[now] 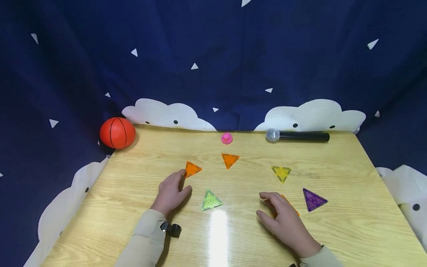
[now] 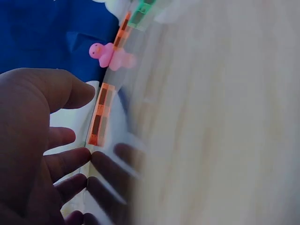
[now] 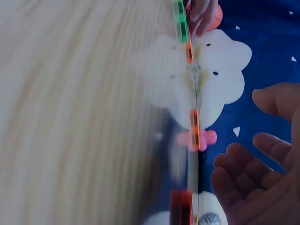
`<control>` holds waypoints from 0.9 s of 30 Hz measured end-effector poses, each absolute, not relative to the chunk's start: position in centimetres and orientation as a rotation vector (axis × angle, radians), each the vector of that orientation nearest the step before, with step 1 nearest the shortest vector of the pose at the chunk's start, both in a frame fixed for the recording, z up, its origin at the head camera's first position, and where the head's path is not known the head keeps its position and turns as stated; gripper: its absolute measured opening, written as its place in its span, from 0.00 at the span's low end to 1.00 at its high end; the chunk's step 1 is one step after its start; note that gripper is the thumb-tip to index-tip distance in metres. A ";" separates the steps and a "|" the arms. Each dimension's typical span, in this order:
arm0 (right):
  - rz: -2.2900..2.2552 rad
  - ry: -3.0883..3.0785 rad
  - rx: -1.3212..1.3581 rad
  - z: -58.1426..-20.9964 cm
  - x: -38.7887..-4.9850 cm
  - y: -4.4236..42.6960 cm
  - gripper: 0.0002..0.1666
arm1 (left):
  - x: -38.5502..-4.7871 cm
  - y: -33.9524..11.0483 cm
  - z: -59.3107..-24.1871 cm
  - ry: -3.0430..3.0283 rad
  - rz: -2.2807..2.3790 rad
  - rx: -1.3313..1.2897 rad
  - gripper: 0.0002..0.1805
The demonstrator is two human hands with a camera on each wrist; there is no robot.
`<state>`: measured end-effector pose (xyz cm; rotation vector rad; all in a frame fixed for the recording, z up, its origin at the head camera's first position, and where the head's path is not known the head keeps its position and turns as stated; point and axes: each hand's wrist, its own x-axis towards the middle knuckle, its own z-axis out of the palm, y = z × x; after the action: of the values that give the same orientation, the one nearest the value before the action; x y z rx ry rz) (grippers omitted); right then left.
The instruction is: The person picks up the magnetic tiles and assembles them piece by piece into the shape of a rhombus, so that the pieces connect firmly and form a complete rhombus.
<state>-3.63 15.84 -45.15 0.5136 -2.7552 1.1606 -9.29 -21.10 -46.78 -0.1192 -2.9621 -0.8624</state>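
Note:
Several flat triangular tiles lie on the wooden table (image 1: 247,237). My left hand (image 1: 171,192) is beside an orange tile (image 1: 192,169), fingertips at its left edge; the left wrist view shows that hand (image 2: 33,122) with thumb and fingers apart near an orange tile (image 2: 101,115). A green tile (image 1: 211,200) lies to its right. My right hand (image 1: 287,224), fingers loosely bent, partly hides another orange tile (image 1: 291,205); in the right wrist view the hand (image 3: 262,168) holds nothing. A purple tile (image 1: 313,200) lies right of it, a yellow tile (image 1: 281,173) beyond it.
Another orange tile (image 1: 230,160) lies at the middle, with a pink duck (image 1: 227,138) behind it. A microphone (image 1: 300,136) lies along the back edge at right. A red ball (image 1: 118,133) sits at the back left corner. Behind hangs a blue curtain (image 1: 213,44).

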 end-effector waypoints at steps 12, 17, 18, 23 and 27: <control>1.335 -2.764 0.537 -45.8 -4.0 12.1 0.18 | -12.0 -21.0 -47.6 -2.890 -0.953 0.078 0.31; 1.435 -2.803 0.519 -45.9 -4.0 11.2 0.17 | -12.8 -21.1 -48.1 -2.847 -1.016 0.119 0.27; 1.449 -2.811 0.518 -45.9 -4.1 11.0 0.17 | -12.9 -21.1 -48.1 -2.843 -1.018 0.124 0.27; 1.512 -2.827 0.513 -46.1 -4.4 10.2 0.17 | -13.5 -21.3 -48.2 -2.843 -1.004 0.121 0.25; 1.532 -2.818 0.515 -46.2 -4.6 9.7 0.16 | -13.8 -21.3 -48.3 -2.866 -0.996 0.089 0.26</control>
<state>-4.59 9.74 -46.17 0.5146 -2.8180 1.5320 -13.78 -21.32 -48.30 0.0885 -2.8661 -0.9964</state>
